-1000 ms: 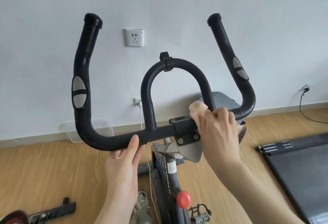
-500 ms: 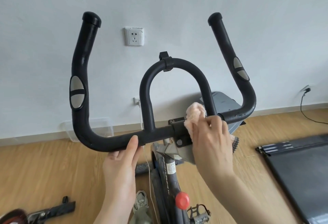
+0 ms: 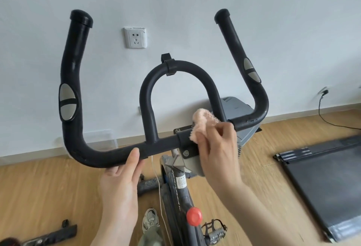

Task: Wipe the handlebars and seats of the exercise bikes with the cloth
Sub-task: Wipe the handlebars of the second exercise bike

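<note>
Two bare hands work at the black foam-covered handlebar [image 3: 109, 156] of the exercise bike: the left hand [image 3: 121, 179] grips its lower crossbar from beneath, while the right hand [image 3: 216, 148] pinches a bunched peach terry cloth [image 3: 201, 124] against the centre clamp.

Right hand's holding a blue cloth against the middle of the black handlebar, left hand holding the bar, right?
Not blue: the head view shows a fluffy pale pink cloth. The right hand holds it against the middle of the black padded handlebar while the left hand holds the bar.
</note>
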